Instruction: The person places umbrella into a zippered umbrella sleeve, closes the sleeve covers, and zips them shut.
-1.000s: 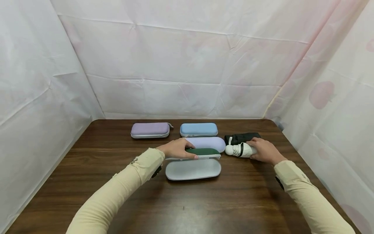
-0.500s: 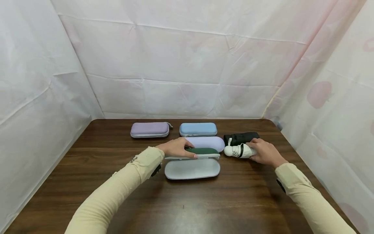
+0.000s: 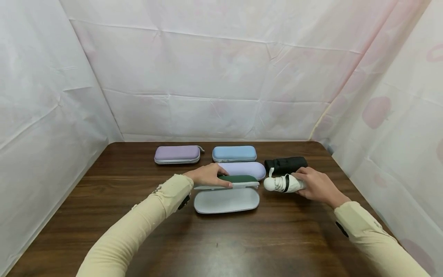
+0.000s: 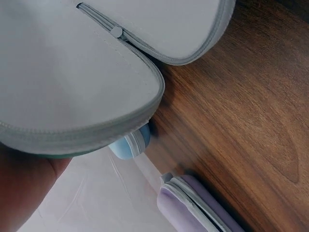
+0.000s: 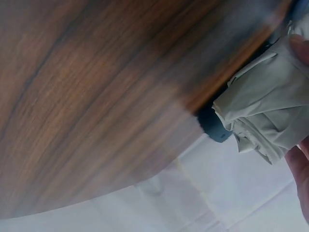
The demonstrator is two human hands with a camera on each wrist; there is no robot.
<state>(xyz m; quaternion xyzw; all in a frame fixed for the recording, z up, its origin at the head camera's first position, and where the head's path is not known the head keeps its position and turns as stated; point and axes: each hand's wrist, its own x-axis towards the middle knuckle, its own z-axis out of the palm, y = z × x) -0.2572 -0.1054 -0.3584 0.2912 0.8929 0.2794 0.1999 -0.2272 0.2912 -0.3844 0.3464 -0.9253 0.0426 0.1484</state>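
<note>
My left hand point(image 3: 209, 175) grips the raised lid of a dark green zip case point(image 3: 241, 179), thumb over its front edge. The case lies unzipped, its pale grey inside point(image 3: 226, 201) facing up; in the left wrist view both grey halves point(image 4: 63, 77) show, joined by the zip. At the right, my right hand point(image 3: 317, 186) holds a folded white umbrella point(image 3: 288, 184) by its cloth end, the round white handle pointing left. The right wrist view shows its pale crumpled cloth point(image 5: 270, 96) between thumb and fingers. Just behind it lies a folded black umbrella point(image 3: 285, 164).
Behind the green case is a lavender case point(image 3: 243, 170), with a light blue case point(image 3: 234, 153) farther back. A purple zip case point(image 3: 177, 154) lies to the left. All rest on a dark wooden table point(image 3: 221, 250) with pale curtains point(image 3: 214, 77) around it.
My right hand has drawn the white umbrella slightly toward me, away from the black one. The left hand keeps the lid raised in the same place.
</note>
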